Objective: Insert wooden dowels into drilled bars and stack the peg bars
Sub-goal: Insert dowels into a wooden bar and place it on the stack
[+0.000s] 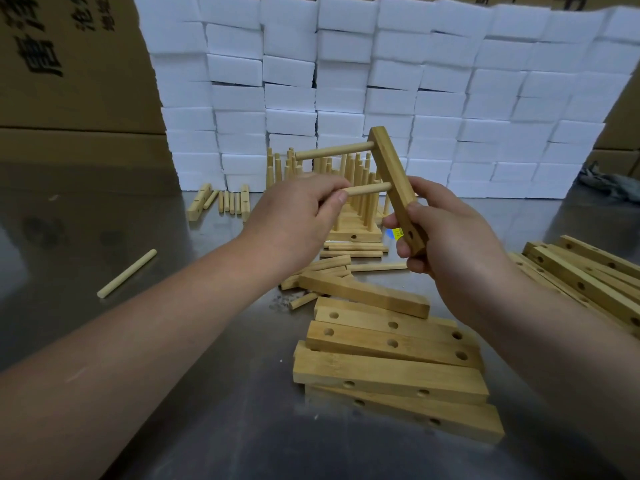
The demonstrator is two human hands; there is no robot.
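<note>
Drilled bars [391, 375] lie heaped on the steel counter [207, 427] closest in, with holes showing along their faces. Above them the right hand [446, 244] grips the lower end of one bar [394, 181], fingers [403, 251] curled round it, holding it tilted in the air. One dowel [334, 151] juts sideways from the bar's top hole. The left hand [298, 213] pinches a second dowel [369, 190] whose far end meets the middle hole (how deep it sits cannot be told). More bars [585, 278] lie to the right and a lone dowel [126, 273] to the left. Beyond the hands stand finished peg bars [343, 233], pegs up, before white foam blocks [381, 81] and cardboard boxes [69, 64].
</note>
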